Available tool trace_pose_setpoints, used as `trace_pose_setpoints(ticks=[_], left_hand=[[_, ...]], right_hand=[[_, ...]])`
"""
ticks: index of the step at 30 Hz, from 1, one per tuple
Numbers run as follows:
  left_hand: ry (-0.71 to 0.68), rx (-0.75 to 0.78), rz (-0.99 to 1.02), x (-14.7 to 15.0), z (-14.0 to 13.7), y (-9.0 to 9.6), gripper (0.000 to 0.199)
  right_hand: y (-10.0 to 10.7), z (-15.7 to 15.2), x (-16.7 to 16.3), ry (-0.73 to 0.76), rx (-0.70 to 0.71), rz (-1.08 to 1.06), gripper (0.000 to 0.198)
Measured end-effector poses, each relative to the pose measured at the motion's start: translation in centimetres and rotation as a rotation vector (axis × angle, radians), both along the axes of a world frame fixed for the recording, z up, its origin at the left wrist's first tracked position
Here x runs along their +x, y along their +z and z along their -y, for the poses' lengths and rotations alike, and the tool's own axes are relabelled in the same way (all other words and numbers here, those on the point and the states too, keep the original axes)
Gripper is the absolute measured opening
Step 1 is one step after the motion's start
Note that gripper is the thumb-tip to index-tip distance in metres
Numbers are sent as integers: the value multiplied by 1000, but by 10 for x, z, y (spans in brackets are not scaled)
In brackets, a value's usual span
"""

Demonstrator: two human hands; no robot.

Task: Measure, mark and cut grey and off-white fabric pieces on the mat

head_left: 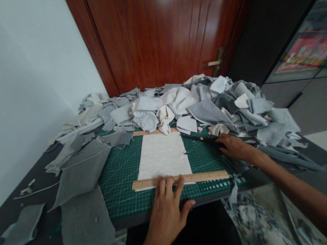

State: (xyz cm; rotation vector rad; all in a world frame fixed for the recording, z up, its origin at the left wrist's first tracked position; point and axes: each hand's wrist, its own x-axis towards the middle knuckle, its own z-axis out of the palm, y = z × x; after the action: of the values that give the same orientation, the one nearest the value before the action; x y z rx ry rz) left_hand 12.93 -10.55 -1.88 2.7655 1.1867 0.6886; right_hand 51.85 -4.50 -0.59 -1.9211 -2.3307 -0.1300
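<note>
A rectangle of white cloth (163, 155) lies flat on the green cutting mat (119, 175). Across its near end rests a wooden ruler (204, 176), with a thin strip of cloth showing below. My left hand (170, 204) presses on the ruler with its fingertips, fingers spread. To the right, my right hand (234, 146) is closed at the handles of black scissors (201, 138), whose blades lie on the mat and point left toward the cloth's far right corner. The handles are mostly hidden by the fingers. A second wooden strip (139, 134) lies at the cloth's far edge.
A long heap of grey and cream fabric scraps (178, 99) lines the table's back and right side. Dark grey cloth pieces (80, 177) cover the left, one hanging over the front edge. Behind stands a wooden door (151, 29). More scraps (257, 223) litter the floor.
</note>
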Motion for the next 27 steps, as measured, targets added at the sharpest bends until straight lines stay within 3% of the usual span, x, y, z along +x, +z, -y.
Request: trace_pose_setpoints(ticks=[5, 11, 13, 15, 17, 20, 23, 27], left_hand=[[2, -9, 25, 2, 1, 2, 55], [-11, -9, 42, 2, 3, 10, 52], [-14, -8, 48, 2, 4, 10, 52], [-12, -5, 53, 3, 4, 10, 53], [-6, -8, 57, 3, 5, 9, 53], [-2, -16, 72, 4, 5, 7, 52], [1, -23, 80, 5, 5, 5, 51], [5, -12, 77, 5, 6, 5, 51]], right_hand=[[32, -8, -10, -52, -84, 24, 42], [72, -3, 4, -241, 197, 12, 35], [82, 10, 8, -312, 313, -133, 29], [88, 30, 6, -311, 304, -395, 33], [87, 54, -3, -305, 220, -641, 38], [74, 89, -25, -253, 71, -793, 40], [51, 108, -48, -180, 11, -675, 33], [20, 104, -56, -81, -102, -484, 30]])
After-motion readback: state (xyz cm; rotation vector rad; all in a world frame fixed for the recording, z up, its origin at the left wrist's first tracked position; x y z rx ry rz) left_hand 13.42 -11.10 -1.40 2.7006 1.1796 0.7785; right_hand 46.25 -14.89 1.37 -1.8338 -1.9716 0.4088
